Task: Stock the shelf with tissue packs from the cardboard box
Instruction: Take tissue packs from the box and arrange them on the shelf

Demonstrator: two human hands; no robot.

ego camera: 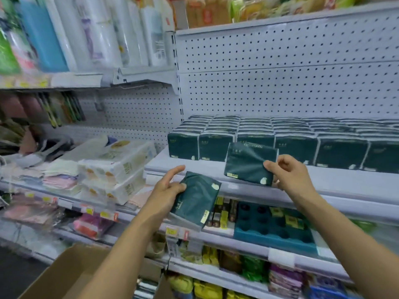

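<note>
Two dark green tissue packs, one [195, 198] tilted under left thumb, other [250, 164] upright, pinched at right fingertips just before stocked row [280, 139] on shelf [323, 180]. Cardboard box [64, 275] open, below wrists.

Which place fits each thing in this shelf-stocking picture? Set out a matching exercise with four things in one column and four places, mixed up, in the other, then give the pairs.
Things
1. Tissue pack in the left hand
2. Tissue pack in the right hand
3. Cardboard box
4. White tissue bundles

Places
A. bottom left, below the arms
B. held up at the shelf edge, before the stocked dark green row
C. stacked on the neighbouring shelf to the left
D. held lower, in front of the shelf below

Pairs: 1-D, 2-B, 3-A, 4-C
</note>
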